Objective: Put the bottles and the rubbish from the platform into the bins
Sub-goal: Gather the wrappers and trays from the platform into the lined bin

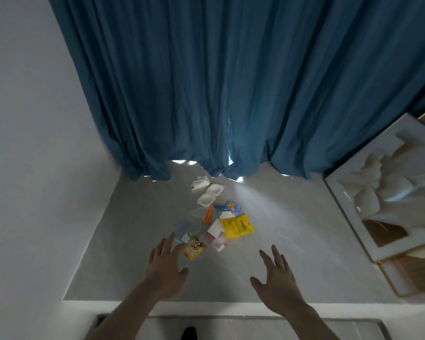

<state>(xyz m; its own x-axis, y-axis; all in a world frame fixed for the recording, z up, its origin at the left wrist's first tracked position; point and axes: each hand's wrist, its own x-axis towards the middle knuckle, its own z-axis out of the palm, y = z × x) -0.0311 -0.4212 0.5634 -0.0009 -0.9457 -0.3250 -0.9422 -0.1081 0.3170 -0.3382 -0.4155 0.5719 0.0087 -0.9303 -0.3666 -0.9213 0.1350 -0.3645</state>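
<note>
Rubbish lies in 1 loose heap on the grey platform (292, 241), just ahead of your 2 hands. Your left hand (166, 263) hovers with fingers spread and empty, fingertips just beside the small yellow snack packet (194, 249) and a faint clear plastic bottle (183, 229). Your right hand (275, 273) is likewise splayed, holding nothing. Take the packet first, then pinch the yellow pouch (236, 227). No bins show here.

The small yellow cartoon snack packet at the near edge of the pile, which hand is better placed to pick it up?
Left. The left hand is open with its fingertips right beside the cartoon snack packet; the right hand, also open, sits farther off over bare platform.
</note>
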